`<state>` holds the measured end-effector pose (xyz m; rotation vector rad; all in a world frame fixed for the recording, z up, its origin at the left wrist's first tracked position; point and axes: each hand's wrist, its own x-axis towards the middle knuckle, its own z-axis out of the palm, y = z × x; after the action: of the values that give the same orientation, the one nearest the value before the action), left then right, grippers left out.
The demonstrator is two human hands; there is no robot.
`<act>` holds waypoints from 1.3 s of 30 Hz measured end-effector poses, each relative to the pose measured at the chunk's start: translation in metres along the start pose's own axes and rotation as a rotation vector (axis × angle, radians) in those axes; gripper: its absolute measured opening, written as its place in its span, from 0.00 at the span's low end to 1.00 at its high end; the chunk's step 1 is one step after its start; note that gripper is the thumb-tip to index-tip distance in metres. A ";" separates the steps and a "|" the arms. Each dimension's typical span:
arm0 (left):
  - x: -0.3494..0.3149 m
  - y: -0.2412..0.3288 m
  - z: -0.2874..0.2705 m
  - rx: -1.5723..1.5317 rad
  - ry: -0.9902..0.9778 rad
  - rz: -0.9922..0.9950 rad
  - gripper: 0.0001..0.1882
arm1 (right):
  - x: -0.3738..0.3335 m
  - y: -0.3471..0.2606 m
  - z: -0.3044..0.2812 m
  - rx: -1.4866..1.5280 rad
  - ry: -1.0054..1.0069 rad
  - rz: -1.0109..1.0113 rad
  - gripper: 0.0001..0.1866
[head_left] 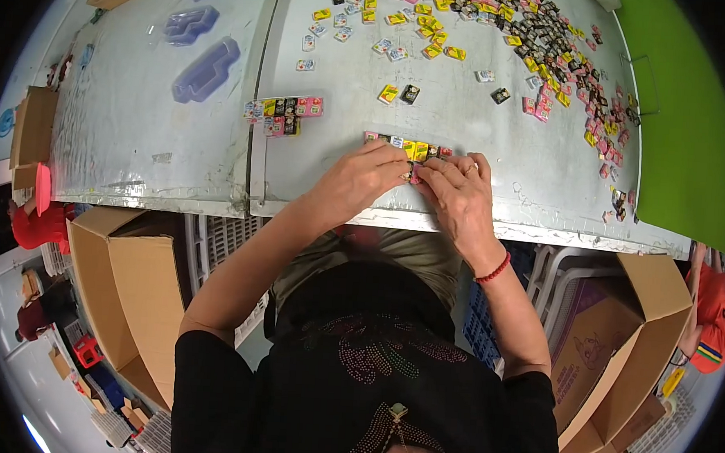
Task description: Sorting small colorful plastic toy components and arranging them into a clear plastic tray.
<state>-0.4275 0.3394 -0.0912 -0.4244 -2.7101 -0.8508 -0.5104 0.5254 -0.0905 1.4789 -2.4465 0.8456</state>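
Observation:
Near the front edge of the table, a short row of small packets point(421, 150) in white, yellow, black and pink lies between my hands. My left hand point(365, 176) has its fingers bent together over the left part of the row. From the right, my right hand point(463, 191) presses its bunched fingers against a pink packet point(415, 173) just below the row, where my fingertips meet. Fingers partly hide the packets there. To the left stands another block of packets point(283, 107), set in two rows of unequal length, which neither hand touches.
Loose packets point(544, 39) in mixed colours spread over the back and right of the table point(345, 86). Three clear plastic trays point(207, 71) lie at left. Open cardboard boxes point(142, 289) flank me below the table edge. A green panel point(680, 120) borders the right side.

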 end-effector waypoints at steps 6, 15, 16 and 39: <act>-0.001 0.003 0.002 0.003 0.029 0.005 0.09 | -0.004 0.000 0.002 -0.024 0.035 0.006 0.11; -0.005 -0.004 0.008 -0.021 0.139 0.080 0.10 | -0.007 0.002 0.005 0.020 0.059 0.016 0.09; -0.004 -0.004 0.008 -0.004 0.145 0.092 0.10 | -0.006 0.002 0.005 0.004 0.081 0.008 0.10; -0.015 -0.003 0.014 0.103 0.149 0.096 0.11 | -0.026 -0.019 0.015 -0.176 0.070 0.025 0.18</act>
<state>-0.4174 0.3429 -0.1087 -0.4464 -2.5610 -0.6857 -0.4787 0.5305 -0.1060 1.3379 -2.4227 0.6557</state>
